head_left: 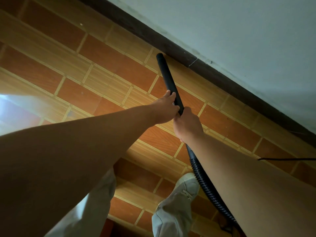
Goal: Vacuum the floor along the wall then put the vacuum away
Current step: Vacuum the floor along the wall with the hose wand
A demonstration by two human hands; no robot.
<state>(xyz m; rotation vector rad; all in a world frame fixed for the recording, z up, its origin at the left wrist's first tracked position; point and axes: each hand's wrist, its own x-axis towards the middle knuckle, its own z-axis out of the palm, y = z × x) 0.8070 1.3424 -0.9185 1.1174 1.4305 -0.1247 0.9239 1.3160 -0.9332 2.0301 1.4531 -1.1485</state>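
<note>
A black vacuum tube (166, 74) slants up across the middle of the view, its open end resting on the tiled floor (102, 69) right beside the dark skirting board (179, 52). My left hand (166, 106) grips the tube partway down. Just below it my right hand (187, 124) is wrapped around the tube's lower end. From under the right hand a black ribbed hose (205, 183) runs down toward the bottom right, partly hidden by my right forearm. The vacuum's body is out of view.
A pale wall (239, 31) rises above the skirting board. A thin black cable (287, 159) lies on the floor at the right. My legs in light trousers and a white shoe (186, 185) stand at the bottom. Bright glare covers the floor at the left.
</note>
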